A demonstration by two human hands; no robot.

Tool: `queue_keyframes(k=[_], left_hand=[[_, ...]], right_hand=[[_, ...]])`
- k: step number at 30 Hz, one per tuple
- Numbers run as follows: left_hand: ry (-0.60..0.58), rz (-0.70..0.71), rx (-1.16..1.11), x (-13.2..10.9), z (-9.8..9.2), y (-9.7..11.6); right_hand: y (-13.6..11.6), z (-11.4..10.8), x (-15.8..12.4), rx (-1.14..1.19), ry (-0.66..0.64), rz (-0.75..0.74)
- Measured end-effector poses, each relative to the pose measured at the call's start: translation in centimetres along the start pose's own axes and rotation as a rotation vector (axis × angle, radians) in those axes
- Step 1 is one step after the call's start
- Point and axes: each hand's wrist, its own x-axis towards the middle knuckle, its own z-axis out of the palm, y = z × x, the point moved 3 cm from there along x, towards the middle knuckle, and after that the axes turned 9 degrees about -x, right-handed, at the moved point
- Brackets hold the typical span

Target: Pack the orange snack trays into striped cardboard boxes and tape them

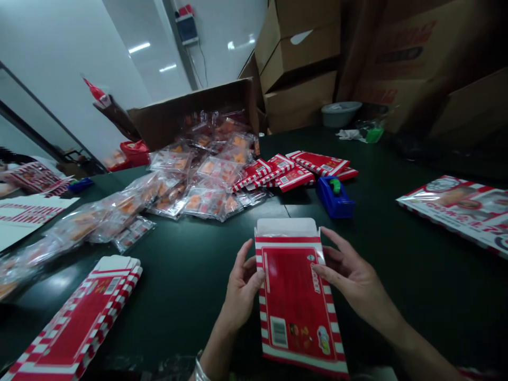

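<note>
A red box with white-striped edges (pixel 296 301) is held between both hands above the dark green table, its barcode side up and a white end flap raised at the far end. My left hand (pixel 241 286) grips its left edge, thumb on the upper face. On the opposite edge, my right hand (pixel 353 275) has its thumb on the face and its fingers behind the side. Just beyond the box stands a blue tape dispenser (pixel 335 198) with a green core. At the left lies a stack of similar flattened boxes (pixel 79 323).
Clear bags with orange pieces (pixel 210 196) spill from a cardboard carton (pixel 194 106). Several red boxes (pixel 296 172) lie beside them. A large printed package (pixel 460 209) rests at right. Behind are a grey basin (pixel 340 114) and stacked cartons (pixel 301 58). Another person's sleeve (pixel 14 157) shows far left.
</note>
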Motion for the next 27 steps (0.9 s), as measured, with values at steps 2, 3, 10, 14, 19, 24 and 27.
queue_keyframes(k=[2,3,10,14,19,24,27], left_hand=[[-0.018,-0.004,0.024,-0.8,0.0,0.2],[-0.027,-0.012,0.053,-1.3,0.0,0.2],[-0.016,-0.118,0.469,-5.1,-0.7,0.1],[0.003,-0.057,0.47,-5.8,-0.8,-0.1],[0.24,0.015,0.174,-6.0,-1.5,-1.1],[0.115,-0.022,0.227,-6.3,-1.4,-0.2],[0.053,-0.057,0.206,-6.5,-1.0,0.5]], right_hand=[[0.2,0.0,-0.9,-0.029,-0.08,-0.01],[0.4,0.1,-1.5,-0.039,-0.118,-0.007],[2.7,1.9,-6.5,-0.145,-0.297,0.078],[3.1,2.4,-7.5,-0.264,-0.034,-0.033],[2.7,2.6,-7.4,-0.139,0.024,0.026],[0.8,2.5,-8.0,-0.418,-0.007,-0.157],[0.2,2.4,-8.3,-0.408,-0.043,-0.086]])
